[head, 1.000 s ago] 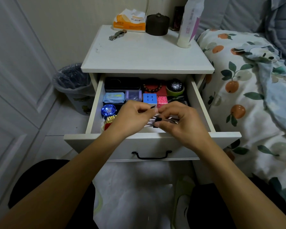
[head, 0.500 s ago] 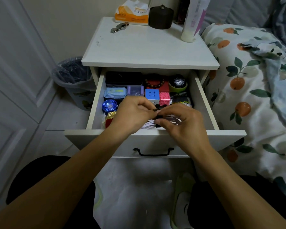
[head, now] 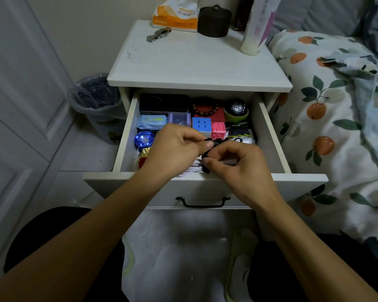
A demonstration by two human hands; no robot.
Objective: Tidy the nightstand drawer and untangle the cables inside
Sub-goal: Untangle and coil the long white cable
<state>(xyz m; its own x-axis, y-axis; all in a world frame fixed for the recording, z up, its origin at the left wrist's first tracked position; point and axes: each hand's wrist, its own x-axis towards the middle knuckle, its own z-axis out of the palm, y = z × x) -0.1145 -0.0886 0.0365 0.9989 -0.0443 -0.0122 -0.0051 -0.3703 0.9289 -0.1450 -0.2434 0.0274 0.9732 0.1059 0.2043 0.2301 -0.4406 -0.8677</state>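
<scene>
The white nightstand drawer stands pulled out. Over its front half both my hands hold a coiled bundle of white cable with a black strap wrapped round it. My left hand pinches the strap's upper end between thumb and fingers. My right hand pinches the strap lower down, at the bundle's side. Most of the bundle is hidden under my hands.
Further back in the drawer lie a black case, a blue cube, a pink maze cube, a bead bracelet, a watch and a blue yo-yo. A bin stands left, the bed right.
My head has moved closer and looks further down. My hands have stayed on the cable bundle over the drawer's front, and the black strap now stands out between my thumbs.
</scene>
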